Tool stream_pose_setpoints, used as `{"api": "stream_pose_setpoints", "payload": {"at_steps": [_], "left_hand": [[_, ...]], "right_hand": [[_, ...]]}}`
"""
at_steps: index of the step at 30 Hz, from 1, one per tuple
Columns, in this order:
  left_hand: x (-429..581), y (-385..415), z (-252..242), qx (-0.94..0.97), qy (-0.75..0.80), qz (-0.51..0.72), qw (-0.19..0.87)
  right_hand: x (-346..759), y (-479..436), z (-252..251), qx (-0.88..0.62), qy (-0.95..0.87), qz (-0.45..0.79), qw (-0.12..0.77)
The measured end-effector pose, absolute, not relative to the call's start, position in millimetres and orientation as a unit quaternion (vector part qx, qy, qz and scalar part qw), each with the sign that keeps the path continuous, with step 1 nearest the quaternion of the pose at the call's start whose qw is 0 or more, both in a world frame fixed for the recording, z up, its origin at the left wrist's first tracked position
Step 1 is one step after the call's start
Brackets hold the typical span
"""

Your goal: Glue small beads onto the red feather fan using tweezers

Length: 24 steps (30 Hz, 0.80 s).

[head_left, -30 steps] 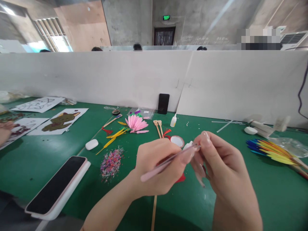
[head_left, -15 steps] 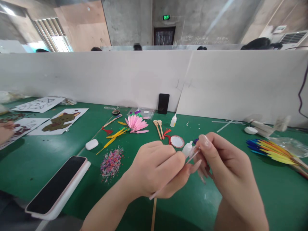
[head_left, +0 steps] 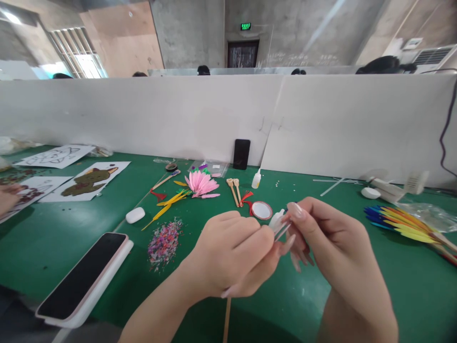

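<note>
Tweezers (head_left: 283, 231), as I judge the thin pale tool to be, are above the green bench (head_left: 421, 295), nearer to its near edge than to its far edge. From my distant post, I have only the head view. There, the left hand (head_left: 235, 255) has its fingers curled around them, I think for steady, fine control. Their prongs point rightward and toward the far edge; the long axis is slanting. The right hand (head_left: 330, 243) brings thumb and fingertips together at the prong tips; whether something is pinched there, I cannot tell. Coloured bits (head_left: 164, 243) lie leftward, presumably for easy reach.
</note>
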<state>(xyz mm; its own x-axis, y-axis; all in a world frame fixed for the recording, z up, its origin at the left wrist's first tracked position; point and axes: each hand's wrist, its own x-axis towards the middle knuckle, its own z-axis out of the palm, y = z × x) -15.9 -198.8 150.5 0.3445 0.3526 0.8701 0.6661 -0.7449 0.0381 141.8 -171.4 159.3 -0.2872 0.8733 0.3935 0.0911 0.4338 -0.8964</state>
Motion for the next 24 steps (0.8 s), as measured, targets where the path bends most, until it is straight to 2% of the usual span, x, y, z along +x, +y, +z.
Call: {"api": "stream_pose_setpoints", "payload": {"at_steps": [8, 18, 24], "left_hand": [[-16.7, -198.9, 149.6, -0.802, -0.320, -0.496, 0.096], [-17.0, -200.2, 151.8, -0.788, -0.342, -0.499, 0.112], [-15.3, -201.0, 152.2, -0.776, -0.361, -0.510, 0.083]], "right_hand": [[143.5, -171.3, 159.6, -0.335, -0.681, 0.443, 0.478], [140.8, -170.7, 157.1, -0.331, -0.660, 0.475, 0.478], [135.1, -167.1, 154.1, -0.332, -0.655, 0.476, 0.484]]}}
